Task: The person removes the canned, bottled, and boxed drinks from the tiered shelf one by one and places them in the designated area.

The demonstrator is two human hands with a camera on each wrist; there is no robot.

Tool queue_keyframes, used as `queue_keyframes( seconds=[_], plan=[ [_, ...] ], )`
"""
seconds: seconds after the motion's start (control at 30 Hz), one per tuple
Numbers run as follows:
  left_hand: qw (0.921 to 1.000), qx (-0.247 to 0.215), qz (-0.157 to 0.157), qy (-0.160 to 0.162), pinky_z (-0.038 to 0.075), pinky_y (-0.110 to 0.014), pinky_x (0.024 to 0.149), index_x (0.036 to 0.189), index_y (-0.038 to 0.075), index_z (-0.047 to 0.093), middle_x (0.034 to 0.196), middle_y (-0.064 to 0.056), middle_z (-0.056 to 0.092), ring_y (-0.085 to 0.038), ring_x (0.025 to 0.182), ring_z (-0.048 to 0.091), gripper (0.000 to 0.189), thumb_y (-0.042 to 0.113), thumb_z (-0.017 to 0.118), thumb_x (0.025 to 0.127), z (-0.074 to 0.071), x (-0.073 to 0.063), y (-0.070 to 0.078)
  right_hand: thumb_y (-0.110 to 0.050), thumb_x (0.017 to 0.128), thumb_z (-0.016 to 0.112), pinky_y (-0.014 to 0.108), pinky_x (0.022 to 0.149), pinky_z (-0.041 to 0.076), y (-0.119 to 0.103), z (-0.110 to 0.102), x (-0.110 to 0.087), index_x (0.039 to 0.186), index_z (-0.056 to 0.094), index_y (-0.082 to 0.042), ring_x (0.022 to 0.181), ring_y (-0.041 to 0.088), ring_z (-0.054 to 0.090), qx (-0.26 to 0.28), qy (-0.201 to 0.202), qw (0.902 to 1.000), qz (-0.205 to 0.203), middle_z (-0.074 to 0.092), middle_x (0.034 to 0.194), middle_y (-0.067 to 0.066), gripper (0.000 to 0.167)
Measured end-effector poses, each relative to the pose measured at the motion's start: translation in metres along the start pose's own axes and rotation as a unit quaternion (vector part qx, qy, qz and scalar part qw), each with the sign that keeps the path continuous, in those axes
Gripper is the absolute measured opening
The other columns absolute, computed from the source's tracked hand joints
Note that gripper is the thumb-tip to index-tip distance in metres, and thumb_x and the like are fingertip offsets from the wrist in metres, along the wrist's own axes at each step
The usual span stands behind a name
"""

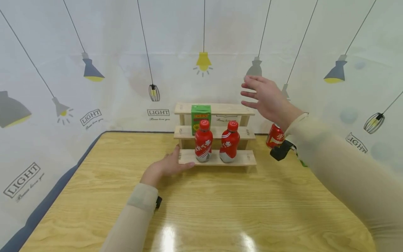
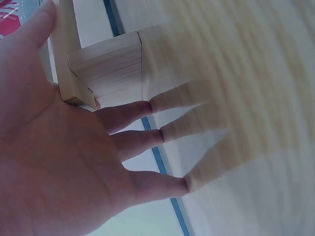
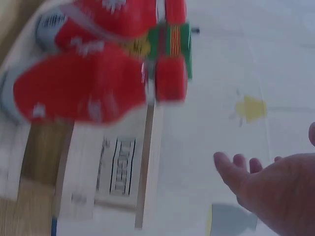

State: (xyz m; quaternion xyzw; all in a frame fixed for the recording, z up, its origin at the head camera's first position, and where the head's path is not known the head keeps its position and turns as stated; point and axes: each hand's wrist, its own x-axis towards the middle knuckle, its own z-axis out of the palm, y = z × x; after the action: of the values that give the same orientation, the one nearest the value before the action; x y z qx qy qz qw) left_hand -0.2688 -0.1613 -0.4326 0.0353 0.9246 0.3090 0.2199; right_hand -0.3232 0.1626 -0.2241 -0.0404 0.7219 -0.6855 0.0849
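Note:
My left hand (image 1: 170, 165) is at the left end of a three-step wooden shelf (image 1: 247, 159). Its thumb lies along the front edge of the lowest step, and in the left wrist view its straight fingers (image 2: 142, 142) reach down to the tabletop beside the shelf leg. Two red bottles stand upright on that step, a left bottle (image 1: 203, 143) and a right bottle (image 1: 229, 143). On the middle step, behind the left bottle, stands a green carton (image 1: 200, 113). Raised above the shelf's right end, my right hand (image 1: 266, 96) has spread, relaxed fingers and holds nothing.
A red can (image 1: 275, 135) stands right of the shelf, partly hidden by my right wrist. Something green (image 1: 303, 163) peeks out under the right sleeve. The wooden table (image 1: 204, 206) meets a lamp-printed cloth backdrop (image 1: 126, 70) close behind the shelf.

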Motion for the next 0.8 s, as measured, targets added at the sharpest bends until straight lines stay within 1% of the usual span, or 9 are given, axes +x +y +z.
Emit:
queue_keyframes(
  seconds=[0.13,0.23,0.4,0.47,0.57,0.67,0.8],
  plan=[
    [1.0,-0.002,-0.001,0.003,0.011,-0.07,0.133,0.172,0.011,-0.006,0.178,-0.025,0.01,-0.049,0.165,0.004,0.127,0.085,0.057,0.09,0.0,0.0,-0.002,-0.041,0.111,0.055,0.05,0.132,0.035,0.001,0.028,0.007,0.167,0.031,-0.017,0.158,0.033,0.035,-0.02,-0.024,0.9993,0.02,0.033,0.172,0.008,0.066],
    [1.0,0.002,0.002,0.004,0.012,-0.07,0.133,0.172,0.01,-0.006,0.178,-0.026,0.011,-0.05,0.165,0.005,0.126,0.084,0.057,0.091,0.001,0.001,-0.003,-0.037,0.11,0.057,0.049,0.131,0.037,0.005,0.042,0.012,0.165,0.035,-0.014,0.158,0.035,0.036,-0.036,-0.04,0.9982,0.024,0.033,0.173,0.008,0.063],
    [0.9999,0.008,0.006,0.009,0.014,-0.071,0.132,0.172,0.009,-0.004,0.177,-0.026,0.014,-0.05,0.165,0.007,0.124,0.082,0.058,0.092,0.002,0.003,-0.004,-0.032,0.109,0.062,0.047,0.131,0.038,0.012,0.06,0.02,0.165,0.035,-0.013,0.157,0.038,0.037,-0.073,-0.085,0.9931,0.034,0.036,0.172,0.01,0.065],
    [0.9999,0.008,0.006,0.011,0.014,-0.071,0.132,0.172,0.01,-0.003,0.177,-0.026,0.015,-0.05,0.165,0.007,0.124,0.082,0.059,0.092,0.002,0.003,-0.004,-0.031,0.108,0.063,0.048,0.131,0.038,0.014,0.065,0.023,0.165,0.035,-0.012,0.157,0.04,0.037,-0.093,-0.099,0.9898,0.042,0.038,0.171,0.012,0.066],
    [0.9999,0.006,0.008,0.012,0.014,-0.071,0.132,0.172,0.01,-0.003,0.177,-0.025,0.016,-0.05,0.165,0.006,0.124,0.082,0.059,0.092,0.003,0.003,-0.004,-0.029,0.107,0.065,0.049,0.131,0.037,0.017,0.069,0.028,0.164,0.036,-0.01,0.157,0.042,0.037,-0.109,-0.11,0.9861,0.059,0.039,0.169,0.014,0.067],
    [0.9999,0.004,0.008,0.011,0.014,-0.071,0.132,0.172,0.01,-0.003,0.177,-0.025,0.016,-0.049,0.166,0.006,0.125,0.082,0.059,0.091,0.003,0.002,-0.003,-0.026,0.106,0.067,0.05,0.131,0.038,0.02,0.071,0.033,0.164,0.038,-0.01,0.155,0.042,0.039,-0.112,-0.112,0.9844,0.077,0.043,0.166,0.015,0.066],
    [0.9999,0.005,0.008,0.014,0.014,-0.071,0.132,0.172,0.011,-0.003,0.177,-0.025,0.017,-0.049,0.165,0.006,0.125,0.083,0.059,0.091,0.001,0.001,-0.002,-0.025,0.105,0.069,0.049,0.13,0.039,0.022,0.073,0.039,0.164,0.038,-0.011,0.151,0.039,0.045,-0.119,-0.115,0.9819,0.093,0.049,0.162,0.015,0.067]
  ],
)
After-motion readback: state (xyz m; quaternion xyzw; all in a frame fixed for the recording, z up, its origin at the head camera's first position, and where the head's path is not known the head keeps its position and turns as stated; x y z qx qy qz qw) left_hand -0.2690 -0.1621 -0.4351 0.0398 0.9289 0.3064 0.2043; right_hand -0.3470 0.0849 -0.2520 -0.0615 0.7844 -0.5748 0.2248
